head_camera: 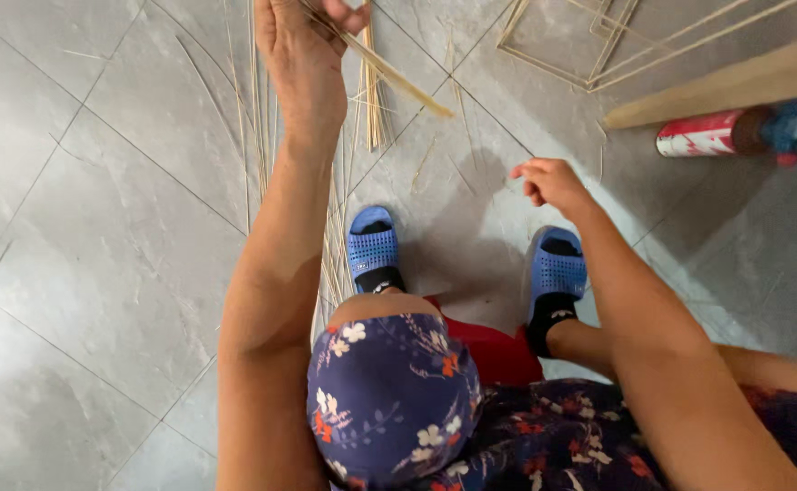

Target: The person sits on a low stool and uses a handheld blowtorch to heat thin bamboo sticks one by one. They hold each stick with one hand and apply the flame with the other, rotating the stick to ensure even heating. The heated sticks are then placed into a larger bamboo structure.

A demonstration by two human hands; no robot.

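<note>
Overhead, the left hand [303, 55] at the top of the frame is closed around a bundle of thin bamboo strips [389, 68] slanting toward centre, while the right hand [548, 182], right of centre above a blue slipper [555, 273], curls loosely, pinching nothing I can make out.

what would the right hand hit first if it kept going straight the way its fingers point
The right hand points left and slightly down toward the grey tiled floor. Bare tile and a few loose thin sticks lie in that line; height above the floor is unclear.
</note>
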